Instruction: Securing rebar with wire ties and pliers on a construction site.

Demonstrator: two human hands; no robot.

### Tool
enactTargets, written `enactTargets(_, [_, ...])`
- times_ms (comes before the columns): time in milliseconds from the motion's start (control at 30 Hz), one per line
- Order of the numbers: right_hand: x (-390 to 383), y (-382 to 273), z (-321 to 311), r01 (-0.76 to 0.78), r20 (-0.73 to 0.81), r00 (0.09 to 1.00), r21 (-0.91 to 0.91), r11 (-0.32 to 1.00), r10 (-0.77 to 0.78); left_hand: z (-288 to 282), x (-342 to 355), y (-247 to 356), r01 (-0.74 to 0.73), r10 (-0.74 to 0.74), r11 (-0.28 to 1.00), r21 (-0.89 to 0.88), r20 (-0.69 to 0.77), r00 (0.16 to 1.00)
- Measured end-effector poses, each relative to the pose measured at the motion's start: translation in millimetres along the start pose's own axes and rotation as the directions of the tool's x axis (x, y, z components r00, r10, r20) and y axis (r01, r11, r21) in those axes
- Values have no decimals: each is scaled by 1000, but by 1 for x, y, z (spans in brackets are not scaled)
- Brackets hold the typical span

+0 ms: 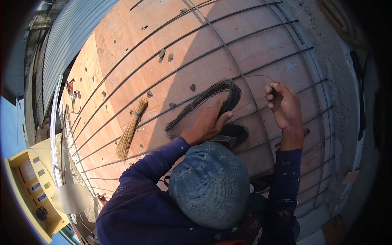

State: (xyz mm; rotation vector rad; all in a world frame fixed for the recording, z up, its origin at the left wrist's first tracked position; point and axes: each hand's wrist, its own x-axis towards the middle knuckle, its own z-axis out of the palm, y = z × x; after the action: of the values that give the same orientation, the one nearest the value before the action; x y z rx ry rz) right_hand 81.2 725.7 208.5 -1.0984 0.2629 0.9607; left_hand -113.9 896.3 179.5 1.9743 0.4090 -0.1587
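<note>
A bundle of thin black tie wire (236, 96), bent into a long loop, lies over the rebar in front of me. My left hand (209, 124) is on its near end, with that leg of the bundle between forefinger and thumb. To the right, my right hand (284, 104) is raised above the bars, fingertips pinched on a single thin strand of wire (257, 76). This strand arcs back toward the bundle's bend, and another fine line runs from near my left thumb. A dark shoe (236, 132) shows just below my left hand. A denim cap (209, 183) hides what lies beneath it.
Crossing steel rebars (222, 43) stand over a plywood deck (118, 53) dotted with small grey lumps (162, 53). A straw hand broom (132, 130) lies to the left. Farther left are a red tool (70, 85) with a cable and corrugated sheeting (71, 36). Rough concrete (343, 94) edges the right.
</note>
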Motion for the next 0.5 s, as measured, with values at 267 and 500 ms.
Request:
enactTargets(267, [-41, -189, -194, 336, 237, 851, 438, 834, -468, -98, -19, 24, -87, 92, 994, 73, -62, 994])
enactTargets(500, [-56, -193, -226, 444, 333, 749, 389, 807, -572, -275, -110, 53, -152, -78, 955, -256, -708, 702])
